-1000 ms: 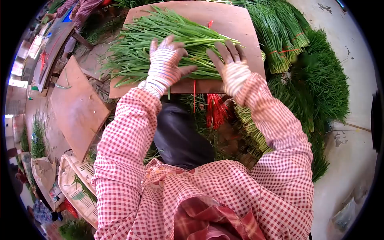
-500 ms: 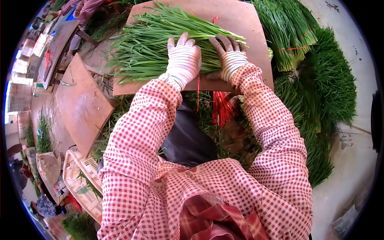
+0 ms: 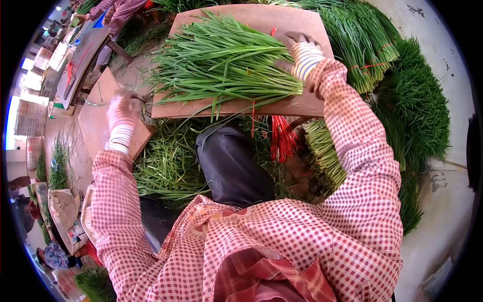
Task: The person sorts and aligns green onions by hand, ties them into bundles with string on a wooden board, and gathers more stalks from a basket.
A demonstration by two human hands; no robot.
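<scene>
A loose, fanned-out bunch of garlic chives [image 3: 226, 60] lies on the brown board [image 3: 201, 108], leaf tips to the left and pale stem ends to the right. My right hand [image 3: 302, 53], in a striped glove with dark fingers, rests at the far side of the stem ends. Its thumb lies on the chives, spread apart from the fingers. Away from the bunch, my left hand [image 3: 124, 113], also gloved, is over the lower side board [image 3: 95, 126]. Motion blurs its fingers, and I cannot make out anything in them.
Red ties [image 3: 283, 138] hang below the board's near edge. Tied chive bundles [image 3: 359, 50] and more chives [image 3: 420, 95] are piled on the right. Loose leaves [image 3: 166, 166] lie beside my knee. Another person's sleeve [image 3: 123, 12] shows at upper left, near another table [image 3: 83, 60].
My left hand has left the chives and moved left and toward me. My right hand has shifted slightly right and away from me. The chives' stem ends now fan out more toward me.
</scene>
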